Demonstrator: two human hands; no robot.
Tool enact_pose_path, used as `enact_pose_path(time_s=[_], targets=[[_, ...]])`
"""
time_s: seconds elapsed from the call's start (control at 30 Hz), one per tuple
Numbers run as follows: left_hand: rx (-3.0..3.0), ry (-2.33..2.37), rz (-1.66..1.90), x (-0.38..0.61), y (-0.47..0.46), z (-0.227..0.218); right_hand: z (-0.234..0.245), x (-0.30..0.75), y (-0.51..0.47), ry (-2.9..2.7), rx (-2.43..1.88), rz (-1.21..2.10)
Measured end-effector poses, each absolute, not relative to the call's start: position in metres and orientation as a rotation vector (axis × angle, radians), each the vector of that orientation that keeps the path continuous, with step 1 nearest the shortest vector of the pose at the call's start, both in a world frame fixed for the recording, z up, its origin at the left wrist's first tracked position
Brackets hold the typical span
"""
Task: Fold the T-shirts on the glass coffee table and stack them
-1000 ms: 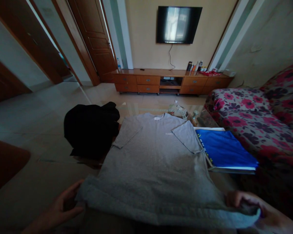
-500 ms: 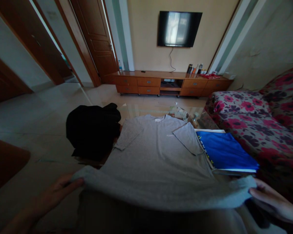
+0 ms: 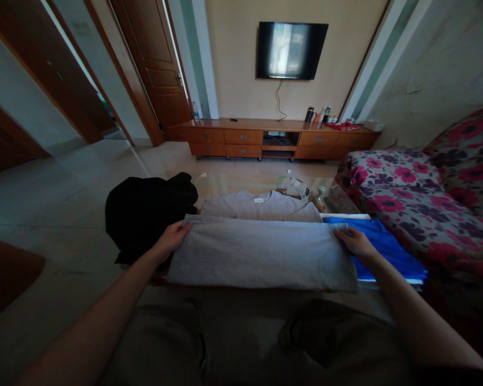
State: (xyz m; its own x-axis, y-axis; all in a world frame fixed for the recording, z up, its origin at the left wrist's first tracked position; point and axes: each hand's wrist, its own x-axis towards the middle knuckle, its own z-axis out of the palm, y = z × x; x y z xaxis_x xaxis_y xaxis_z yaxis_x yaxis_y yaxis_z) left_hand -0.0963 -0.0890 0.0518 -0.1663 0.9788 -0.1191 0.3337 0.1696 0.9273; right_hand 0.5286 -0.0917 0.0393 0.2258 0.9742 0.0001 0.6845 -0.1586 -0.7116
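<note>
A grey T-shirt (image 3: 261, 254) lies on the low table, its lower part folded up over the chest. The collar and shoulders still show beyond the fold. My left hand (image 3: 176, 237) pinches the left end of the folded hem, and my right hand (image 3: 356, 242) pinches the right end. Close to my left hand is a heaped black garment (image 3: 147, 214). Under and beside my right forearm sits a folded blue garment (image 3: 394, 249) on top of something white.
Glass jar (image 3: 321, 194) and papers lie on the glass tabletop beyond the shirt. A flowered sofa (image 3: 398, 177) stands at the right. Along the far wall runs a wooden TV cabinet (image 3: 241, 136) below a television (image 3: 292, 51). My knees are at the near edge.
Both hands have carried the shirt's hem forward and inward, away from my lap. The shirt's lower part now lies doubled over its chest and sleeves.
</note>
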Motion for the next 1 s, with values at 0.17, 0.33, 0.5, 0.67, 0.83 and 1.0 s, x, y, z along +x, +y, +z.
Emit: enact_pose_path(time_s=[0.17,0.33,0.5,0.67,0.83,1.0], targets=[[1.361,1.760,0.903,-0.105,-0.072,0.004,0.003,0.532,-0.071,-1.588,-2.148,0.516],[1.564,2.077,0.660,-0.104,-0.056,-0.005,0.002,0.532,-0.064,-1.622,-2.142,0.306],[1.623,2.269,0.395,-0.094,-0.052,-0.003,-0.003,0.531,-0.063,-1.670,-2.279,0.242],[1.971,2.487,0.412,-0.065,-0.068,0.010,0.006,0.497,-0.074,-1.741,-2.234,-0.164],[2.383,2.020,0.238,-0.034,-0.088,-0.016,-0.010,0.427,-0.101,-2.167,-2.130,0.076],[2.458,1.956,0.229,-0.036,-0.075,-0.042,-0.038,0.400,-0.093,-2.159,-2.246,0.063]])
